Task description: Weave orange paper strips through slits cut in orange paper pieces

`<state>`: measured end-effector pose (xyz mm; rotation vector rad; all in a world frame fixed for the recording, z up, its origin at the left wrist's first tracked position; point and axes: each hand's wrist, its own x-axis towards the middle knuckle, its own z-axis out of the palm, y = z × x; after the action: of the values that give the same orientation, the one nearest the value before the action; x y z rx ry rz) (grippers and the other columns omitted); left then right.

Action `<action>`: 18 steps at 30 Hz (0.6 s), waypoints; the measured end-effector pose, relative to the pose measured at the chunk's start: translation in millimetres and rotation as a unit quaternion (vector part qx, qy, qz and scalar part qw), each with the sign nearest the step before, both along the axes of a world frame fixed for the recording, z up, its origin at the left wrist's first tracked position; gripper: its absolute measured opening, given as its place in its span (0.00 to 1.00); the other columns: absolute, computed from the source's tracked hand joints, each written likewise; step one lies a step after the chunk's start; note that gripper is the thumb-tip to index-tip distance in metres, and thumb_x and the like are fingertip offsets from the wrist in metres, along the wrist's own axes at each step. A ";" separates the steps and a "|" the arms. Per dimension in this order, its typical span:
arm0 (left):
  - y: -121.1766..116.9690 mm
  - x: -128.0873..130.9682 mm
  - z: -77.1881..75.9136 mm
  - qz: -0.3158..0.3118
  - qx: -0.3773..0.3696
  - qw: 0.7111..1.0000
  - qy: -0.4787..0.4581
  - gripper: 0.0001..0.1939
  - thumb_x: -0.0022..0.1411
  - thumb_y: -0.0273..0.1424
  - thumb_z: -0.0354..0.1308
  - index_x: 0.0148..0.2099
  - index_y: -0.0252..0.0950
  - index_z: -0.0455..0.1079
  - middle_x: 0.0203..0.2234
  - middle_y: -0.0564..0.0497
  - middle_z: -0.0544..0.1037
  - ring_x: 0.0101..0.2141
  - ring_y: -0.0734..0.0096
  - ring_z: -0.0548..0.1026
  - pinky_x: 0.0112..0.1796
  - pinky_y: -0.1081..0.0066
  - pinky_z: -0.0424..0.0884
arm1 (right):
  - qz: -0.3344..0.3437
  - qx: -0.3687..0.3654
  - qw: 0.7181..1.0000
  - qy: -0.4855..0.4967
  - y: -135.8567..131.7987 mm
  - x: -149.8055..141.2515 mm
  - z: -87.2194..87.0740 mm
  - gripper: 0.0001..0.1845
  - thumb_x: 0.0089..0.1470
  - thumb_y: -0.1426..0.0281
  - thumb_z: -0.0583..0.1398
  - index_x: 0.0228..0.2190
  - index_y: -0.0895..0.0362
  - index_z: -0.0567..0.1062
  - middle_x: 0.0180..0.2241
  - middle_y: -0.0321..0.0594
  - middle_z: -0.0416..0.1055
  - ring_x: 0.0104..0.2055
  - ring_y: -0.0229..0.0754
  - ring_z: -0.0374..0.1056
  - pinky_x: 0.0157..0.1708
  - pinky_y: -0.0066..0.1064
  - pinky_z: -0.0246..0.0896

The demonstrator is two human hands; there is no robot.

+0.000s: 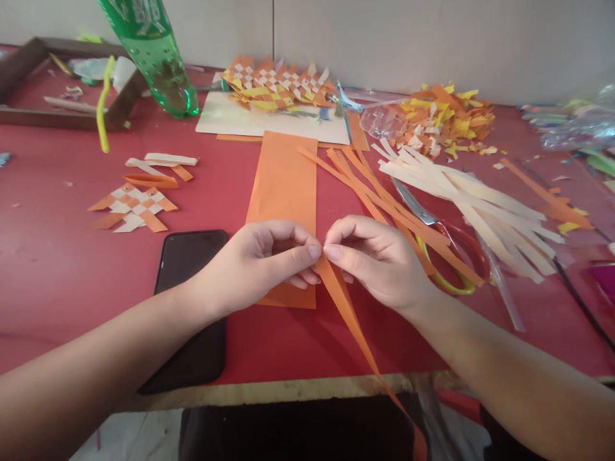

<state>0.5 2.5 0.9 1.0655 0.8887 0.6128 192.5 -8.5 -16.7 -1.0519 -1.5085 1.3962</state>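
Both hands meet above the near middle of the red table. An orange paper strip (348, 314) is pinched at its upper end between the fingertips of my left hand (283, 253) and my right hand (368, 256). The strip looks folded lengthwise and hangs down to the right, past the table edge. Beneath the hands lies a wide orange paper sheet (286, 173). To the right rest loose orange strips (379, 192), cream strips (471, 192) and scissors (454, 246), their handles partly covered. A woven orange-and-white paper fish (137, 206) lies to the left.
A black phone (192, 256) lies under my left forearm. At the back are a green bottle (158, 64), a dark wooden frame (57, 118), several woven paper pieces (278, 83) on a white board (216, 121), and a heap of paper scraps (446, 115).
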 end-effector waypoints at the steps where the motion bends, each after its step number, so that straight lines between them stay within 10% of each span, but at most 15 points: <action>1: 0.3 -0.1 -0.3 0.001 0.000 1.000 0.000 0.05 0.62 0.29 0.62 0.33 0.33 0.74 0.24 0.54 0.78 0.27 0.77 0.78 0.32 0.79 0.76 | -0.002 0.009 1.000 -0.003 -0.3 -0.1 0.1 0.06 0.57 0.68 0.63 0.29 0.57 0.73 0.26 0.32 0.66 0.22 0.30 0.59 0.20 0.25 0.53; 18: -0.7 -0.6 1.0 -0.013 0.020 0.999 0.024 0.06 0.62 0.30 0.61 0.33 0.33 0.73 0.23 0.54 0.77 0.27 0.76 0.78 0.32 0.78 0.76 | 0.001 0.019 0.999 -0.035 -2.5 0.1 3.5 0.07 0.56 0.69 0.63 0.27 0.57 0.72 0.23 0.32 0.65 0.22 0.32 0.57 0.21 0.26 0.52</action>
<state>-0.1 1.8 1.9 1.1299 0.9048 0.5871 192.6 -11.0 -13.1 -1.0871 -1.5805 1.3389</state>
